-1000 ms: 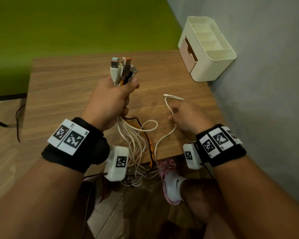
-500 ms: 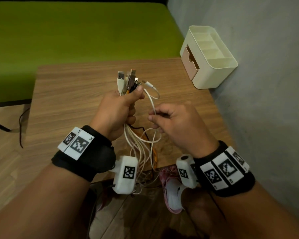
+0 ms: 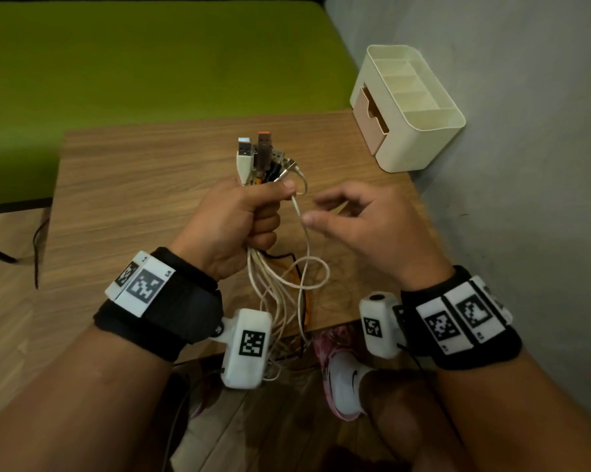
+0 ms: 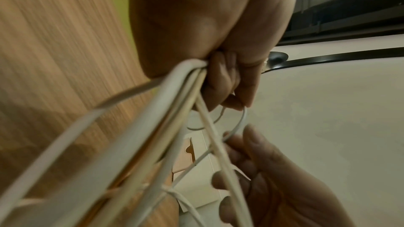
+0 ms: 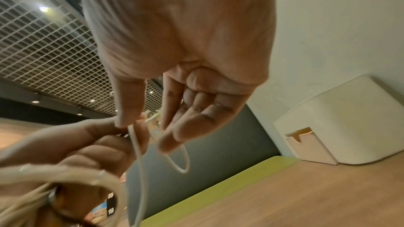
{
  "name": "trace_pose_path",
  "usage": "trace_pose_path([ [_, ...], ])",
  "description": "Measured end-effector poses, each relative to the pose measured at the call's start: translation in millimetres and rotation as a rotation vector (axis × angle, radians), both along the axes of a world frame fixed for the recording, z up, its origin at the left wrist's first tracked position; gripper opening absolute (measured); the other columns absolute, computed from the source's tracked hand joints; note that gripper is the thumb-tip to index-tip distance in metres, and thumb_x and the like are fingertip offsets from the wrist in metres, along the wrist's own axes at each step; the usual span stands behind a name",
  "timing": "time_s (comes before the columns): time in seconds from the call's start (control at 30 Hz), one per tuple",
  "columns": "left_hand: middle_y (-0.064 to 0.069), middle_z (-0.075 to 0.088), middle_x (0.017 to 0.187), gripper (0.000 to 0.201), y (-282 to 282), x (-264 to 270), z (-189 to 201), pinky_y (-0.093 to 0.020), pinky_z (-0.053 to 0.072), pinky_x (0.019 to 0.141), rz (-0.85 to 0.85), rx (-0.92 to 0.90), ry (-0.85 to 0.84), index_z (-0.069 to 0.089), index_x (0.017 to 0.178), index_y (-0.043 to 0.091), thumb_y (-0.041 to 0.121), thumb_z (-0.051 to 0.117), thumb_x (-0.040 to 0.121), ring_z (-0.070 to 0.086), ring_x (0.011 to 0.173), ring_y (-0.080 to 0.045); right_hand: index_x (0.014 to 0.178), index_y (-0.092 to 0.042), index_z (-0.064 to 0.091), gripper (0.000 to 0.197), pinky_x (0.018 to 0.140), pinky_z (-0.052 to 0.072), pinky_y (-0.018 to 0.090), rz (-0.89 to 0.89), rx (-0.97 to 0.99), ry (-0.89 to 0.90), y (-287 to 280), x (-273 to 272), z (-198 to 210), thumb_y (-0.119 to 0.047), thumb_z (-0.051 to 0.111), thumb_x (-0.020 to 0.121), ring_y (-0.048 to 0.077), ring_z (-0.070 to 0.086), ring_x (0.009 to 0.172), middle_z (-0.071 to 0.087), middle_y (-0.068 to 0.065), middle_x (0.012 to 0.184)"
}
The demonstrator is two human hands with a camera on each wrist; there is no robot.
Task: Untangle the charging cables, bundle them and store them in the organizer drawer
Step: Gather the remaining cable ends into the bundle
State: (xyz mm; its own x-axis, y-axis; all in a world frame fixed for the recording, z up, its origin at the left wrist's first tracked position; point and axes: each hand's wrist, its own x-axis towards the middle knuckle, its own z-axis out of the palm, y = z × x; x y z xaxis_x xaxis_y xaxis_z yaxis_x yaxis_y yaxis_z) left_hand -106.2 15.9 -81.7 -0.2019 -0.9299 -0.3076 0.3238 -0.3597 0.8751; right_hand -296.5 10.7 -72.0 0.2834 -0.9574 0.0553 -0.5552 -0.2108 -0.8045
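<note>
My left hand (image 3: 253,212) grips a bundle of charging cables (image 3: 280,294) above the wooden table (image 3: 134,185). Their plugs (image 3: 256,155) stick up out of the fist, and the cords hang down past the table's front edge. A thin white cable (image 3: 301,226) loops out from under the left thumb. My right hand (image 3: 316,209) hovers just to the right of it with relaxed, spread fingers that hold nothing. In the right wrist view, my right hand (image 5: 150,127) is open beside the white loop (image 5: 181,161). The left wrist view shows the fist (image 4: 218,82) closed around the cords (image 4: 174,110).
The cream organizer (image 3: 420,107) stands at the table's far right corner against the grey wall, its pink drawer (image 3: 369,114) slightly open toward me. A green surface lies beyond the table. My shoe (image 3: 341,369) is below the front edge.
My right hand carried the thin white cable's end over to the left hand's bundle, then let go and spread its fingers. The left thumb now pins that cable with the others.
</note>
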Motion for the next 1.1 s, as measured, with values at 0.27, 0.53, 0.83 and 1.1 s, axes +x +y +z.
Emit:
trace_pose_path([
  [0.27,0.006,0.016,0.056,0.013,4,-1,0,-0.018,0.012,0.038,-0.211,0.011,0.069,0.06,0.07,0.017,0.018,0.064,0.082,0.013,0.043,-0.005,0.107,-0.013,0.073,0.02,0.079,0.055,0.026,-0.008,-0.146,-0.159,-10,1,-10,-0.019,0.073,0.087,0.009,0.064,0.092,0.066,0.0,0.108],
  [0.53,0.002,0.021,0.064,0.03,-3,-5,-2,-0.017,0.025,0.04,0.126,0.01,0.121,0.054,0.079,0.013,0.04,0.056,0.09,0.022,0.042,-0.005,0.098,-0.022,0.072,0.009,0.057,0.055,0.027,-0.116,0.003,-0.285,-9,-1,-4,-0.017,0.069,0.091,0.015,0.072,0.07,0.073,-0.001,0.076],
  [0.83,0.005,0.025,0.055,0.033,-6,-11,-6,-0.023,0.025,0.046,0.233,-0.201,-0.039,0.038,0.074,0.017,0.026,0.036,0.107,0.024,0.046,-0.008,0.089,-0.013,0.067,0.004,0.053,0.058,0.03,-0.077,0.125,-0.447,-1,10,1,-0.011,0.067,0.092,0.023,0.073,0.063,0.073,0.009,0.073],
  [1.1,-0.004,0.048,0.064,0.023,-3,-30,-11,-0.026,0.038,0.052,0.02,-0.341,-0.014,0.05,0.085,0.006,0.024,0.049,0.098,0.046,0.054,-0.015,0.089,-0.013,0.069,0.008,0.06,0.061,0.038,-0.093,0.116,-0.495,3,20,4,-0.015,0.063,0.095,0.022,0.072,0.061,0.073,0.006,0.07],
])
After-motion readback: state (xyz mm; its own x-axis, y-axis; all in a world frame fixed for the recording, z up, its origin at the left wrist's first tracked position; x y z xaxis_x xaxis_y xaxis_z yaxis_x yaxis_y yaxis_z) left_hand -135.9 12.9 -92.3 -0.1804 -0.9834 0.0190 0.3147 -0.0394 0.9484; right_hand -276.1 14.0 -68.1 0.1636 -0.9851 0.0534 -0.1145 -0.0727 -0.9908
